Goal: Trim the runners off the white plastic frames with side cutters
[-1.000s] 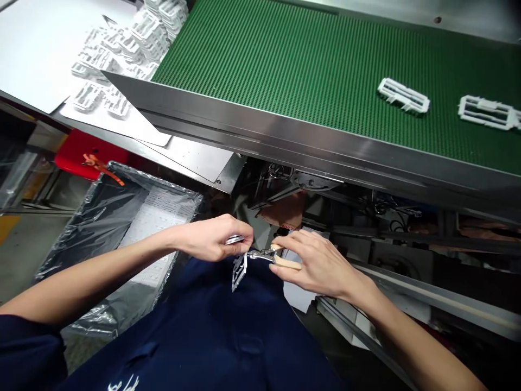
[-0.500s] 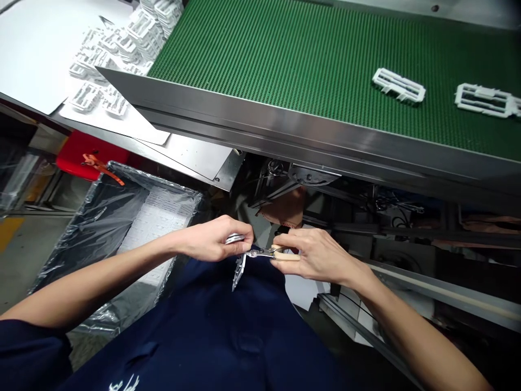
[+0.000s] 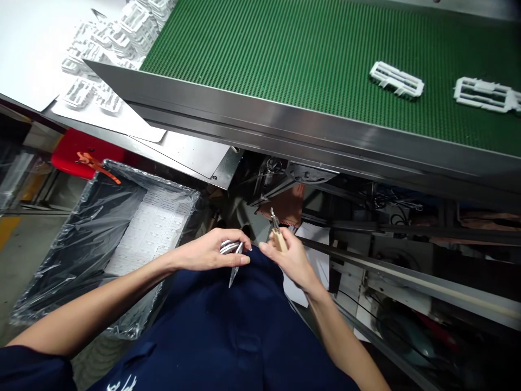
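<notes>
Head view: left hand (image 3: pixel 208 251), right hand (image 3: pixel 291 258), one wood-handled nipper (image 3: pixel 278 238), two frames (image 3: pixel 396 79)

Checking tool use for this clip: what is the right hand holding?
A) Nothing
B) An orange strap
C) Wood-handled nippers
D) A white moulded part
C. The right hand grips the wood-handled nippers, tips pointing up, while the left hand holds the moulded part.

Left hand (image 3: pixel 207 251) holds molded plastic piece (image 3: pixel 232 256); right hand (image 3: pixel 291 262) grips wood-handled nippers (image 3: pixel 278 238).
</notes>
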Motion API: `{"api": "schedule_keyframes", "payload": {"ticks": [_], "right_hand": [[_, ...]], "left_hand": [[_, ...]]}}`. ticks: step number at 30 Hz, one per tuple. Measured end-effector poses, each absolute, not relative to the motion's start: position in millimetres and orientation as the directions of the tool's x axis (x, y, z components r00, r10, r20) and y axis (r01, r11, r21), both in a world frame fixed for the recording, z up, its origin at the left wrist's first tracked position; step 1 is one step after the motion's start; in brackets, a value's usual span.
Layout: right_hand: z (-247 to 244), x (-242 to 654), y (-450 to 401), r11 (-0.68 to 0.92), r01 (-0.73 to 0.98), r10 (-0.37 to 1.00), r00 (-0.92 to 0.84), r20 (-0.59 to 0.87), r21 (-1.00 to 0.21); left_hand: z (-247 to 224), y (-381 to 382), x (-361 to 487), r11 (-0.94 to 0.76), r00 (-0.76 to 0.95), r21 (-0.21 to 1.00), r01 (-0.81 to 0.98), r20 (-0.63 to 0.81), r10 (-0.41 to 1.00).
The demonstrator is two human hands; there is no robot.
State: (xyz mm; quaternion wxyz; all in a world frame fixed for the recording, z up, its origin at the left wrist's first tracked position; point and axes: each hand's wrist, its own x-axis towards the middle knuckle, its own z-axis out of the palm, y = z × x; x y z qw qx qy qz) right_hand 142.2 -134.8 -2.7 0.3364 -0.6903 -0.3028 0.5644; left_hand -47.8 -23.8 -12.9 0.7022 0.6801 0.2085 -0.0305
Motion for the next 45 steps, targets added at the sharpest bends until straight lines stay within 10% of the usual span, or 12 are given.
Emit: {"api": "schedule_keyframes", "payload": {"ticks": [8,15,24,45], "right_hand": [[-17,133,-131,-0.561,-0.091,0.822,0.051,-0.567,-0.823],[-19,172,-150,-0.442,0.683,0.892,0.267,-0.364,-0.582],[9,162,-129,0.011,0.907,0.978,-0.098,-0.185,-0.422],[20,172,-113,0.140,0.927,0.942,-0.233,-0.240,-0.347]], "left_hand": [[-29,-36,-51,0.450,0.873,0.858,0.250,-0.400,0.279],[-48,-39,-55,0.771,0.803,0.633,-0.066,-0.425,0.418],[-40,-40,-50,0.817,0.799,0.574,-0.058,-0.464,0.383],[-45,-33,-54,0.782,0.860,0.623,-0.006,-0.396,0.322]]}}
